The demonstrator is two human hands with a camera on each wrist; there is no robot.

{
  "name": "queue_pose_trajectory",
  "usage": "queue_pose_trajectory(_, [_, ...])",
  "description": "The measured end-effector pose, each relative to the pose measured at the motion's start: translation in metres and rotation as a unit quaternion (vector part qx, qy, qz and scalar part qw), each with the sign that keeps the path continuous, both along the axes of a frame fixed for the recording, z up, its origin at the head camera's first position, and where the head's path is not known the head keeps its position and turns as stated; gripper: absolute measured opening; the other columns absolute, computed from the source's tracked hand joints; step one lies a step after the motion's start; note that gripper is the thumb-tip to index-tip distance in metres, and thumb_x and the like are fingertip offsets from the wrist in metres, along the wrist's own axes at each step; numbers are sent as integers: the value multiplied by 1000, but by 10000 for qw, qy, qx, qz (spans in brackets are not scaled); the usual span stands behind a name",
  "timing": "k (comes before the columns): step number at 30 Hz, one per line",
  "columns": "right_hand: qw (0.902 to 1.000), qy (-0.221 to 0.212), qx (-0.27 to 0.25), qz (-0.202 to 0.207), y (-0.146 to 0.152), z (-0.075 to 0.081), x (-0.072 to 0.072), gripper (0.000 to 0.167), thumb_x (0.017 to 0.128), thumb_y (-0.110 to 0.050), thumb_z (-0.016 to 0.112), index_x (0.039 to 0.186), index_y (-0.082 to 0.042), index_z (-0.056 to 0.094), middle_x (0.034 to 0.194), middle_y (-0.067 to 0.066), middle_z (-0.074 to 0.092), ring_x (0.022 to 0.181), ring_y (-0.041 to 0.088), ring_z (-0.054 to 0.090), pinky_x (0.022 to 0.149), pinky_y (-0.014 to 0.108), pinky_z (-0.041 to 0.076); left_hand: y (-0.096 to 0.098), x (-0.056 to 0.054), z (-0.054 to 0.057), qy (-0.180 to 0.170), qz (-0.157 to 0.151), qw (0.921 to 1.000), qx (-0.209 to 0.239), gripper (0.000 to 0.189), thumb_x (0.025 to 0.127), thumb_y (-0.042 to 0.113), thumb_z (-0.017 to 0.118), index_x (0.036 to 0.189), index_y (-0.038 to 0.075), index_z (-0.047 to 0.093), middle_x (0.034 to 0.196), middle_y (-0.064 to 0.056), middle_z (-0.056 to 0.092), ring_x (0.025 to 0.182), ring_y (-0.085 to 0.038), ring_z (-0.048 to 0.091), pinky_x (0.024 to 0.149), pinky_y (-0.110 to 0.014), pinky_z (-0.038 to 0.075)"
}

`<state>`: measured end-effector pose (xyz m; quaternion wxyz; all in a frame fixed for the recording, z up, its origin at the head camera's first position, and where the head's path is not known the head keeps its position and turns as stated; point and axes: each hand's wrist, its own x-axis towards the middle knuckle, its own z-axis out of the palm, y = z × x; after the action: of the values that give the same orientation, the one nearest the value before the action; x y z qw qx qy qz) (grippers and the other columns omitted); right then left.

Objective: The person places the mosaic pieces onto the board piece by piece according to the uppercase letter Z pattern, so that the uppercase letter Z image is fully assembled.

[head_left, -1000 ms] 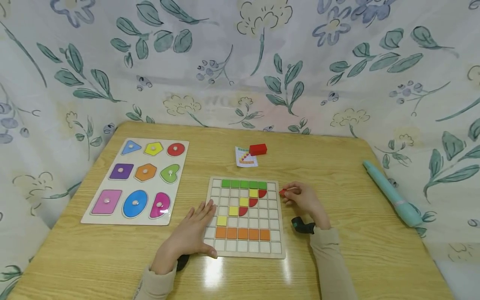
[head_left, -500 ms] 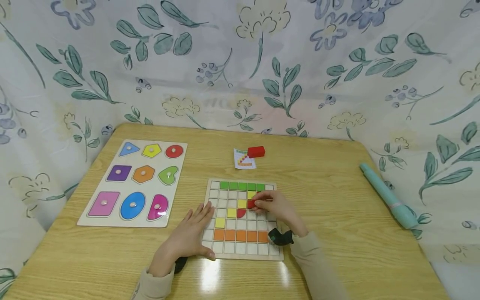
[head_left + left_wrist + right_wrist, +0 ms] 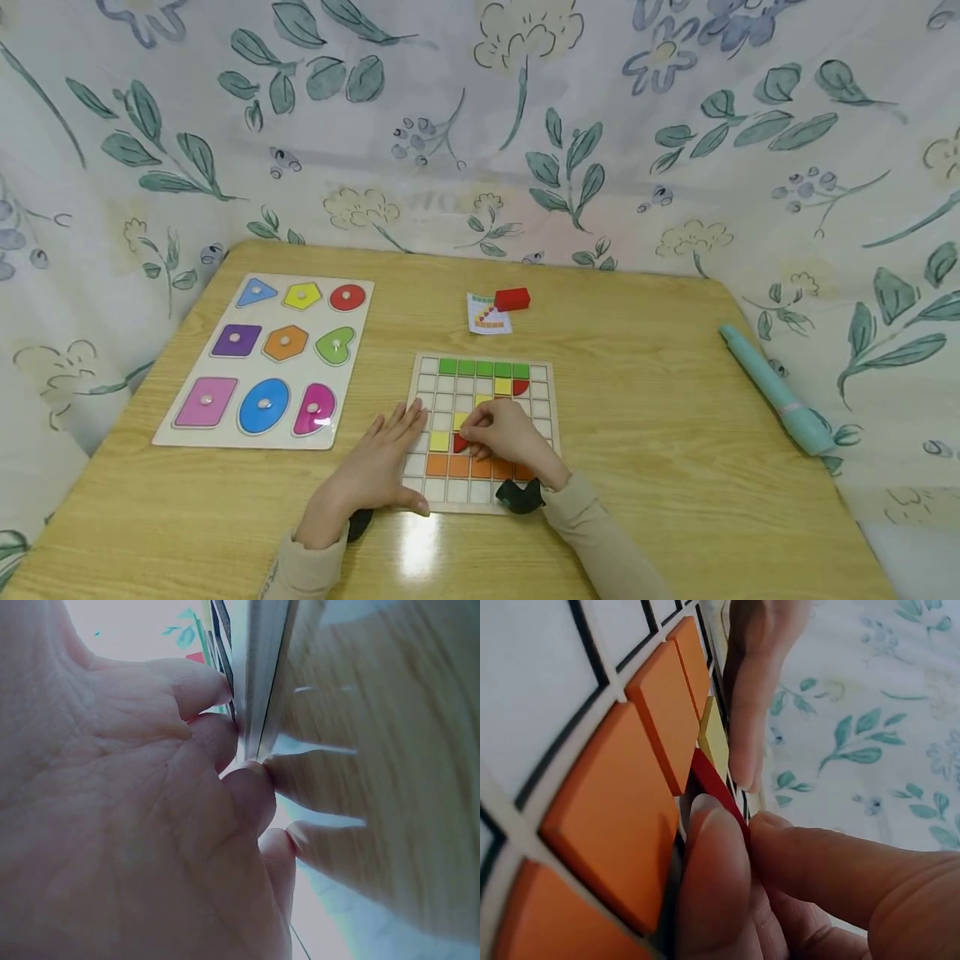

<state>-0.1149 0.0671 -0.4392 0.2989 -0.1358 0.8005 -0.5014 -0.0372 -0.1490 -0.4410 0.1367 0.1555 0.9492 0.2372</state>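
Observation:
A wooden grid board lies on the table in the head view. My left hand rests on its left edge with fingers spread; the left wrist view shows the fingertips against the board's side. Between thumb and fingers, my right hand pinches a red quarter-circle tile. That tile is tilted at the cell right of the lowest yellow square tile, just above the row of orange tiles. Green tiles line the top row, and another red tile sits below them. The right hand hides several middle cells.
Behind the board lie a small pattern card and a red block at its corner. A shape puzzle with knobbed pieces lies at the left. A teal tapered object lies along the right edge. A floral cloth surrounds the table.
My right hand has carried the red tile from beyond the board's right edge leftward and down to beside the lowest yellow tile. My left hand has stayed on the board's left edge.

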Motion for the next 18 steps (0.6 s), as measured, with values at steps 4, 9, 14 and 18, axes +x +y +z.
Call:
queue_pose_trajectory(4, [9996, 186, 202, -62, -1, 1, 3, 11, 91, -11, 66, 87, -1, 67, 70, 6, 66, 53, 10, 61, 52, 25, 57, 1, 0, 3, 3, -10, 10000, 56, 128, 55, 57, 84, 151, -3, 24, 161, -19, 16, 149, -42, 14, 120, -62, 13])
queue_pose_trajectory(9, [9977, 540, 402, -108, -3, 1, 8, 11, 90, -11, 68, 83, -3, 65, 65, 4, 65, 51, 8, 59, 48, 23, 54, 2, 1, 3, -18, -30, 10000, 55, 129, 55, 58, 83, 151, -2, 24, 161, -18, 16, 149, -41, 13, 120, -61, 13])
queue_pose_trajectory(14, [9914, 1091, 702, -153, -6, -2, 12, 16, 86, -13, 72, 76, -7, 62, 58, 1, 63, 47, 6, 56, 43, 20, 46, 2, 0, 0, -7, -56, 10000, 35, 129, 54, 60, 82, 152, -2, 24, 161, -18, 15, 149, -41, 13, 120, -60, 12])
queue_pose_trajectory(18, [9905, 1206, 665, -41, -6, -4, 13, 18, 86, -15, 73, 76, -7, 60, 57, 0, 61, 46, 7, 55, 42, 20, 45, 2, 3, -1, -97, 16, 9999, 79, 129, 54, 59, 83, 152, -1, 24, 162, -17, 15, 149, -40, 12, 121, -59, 11])
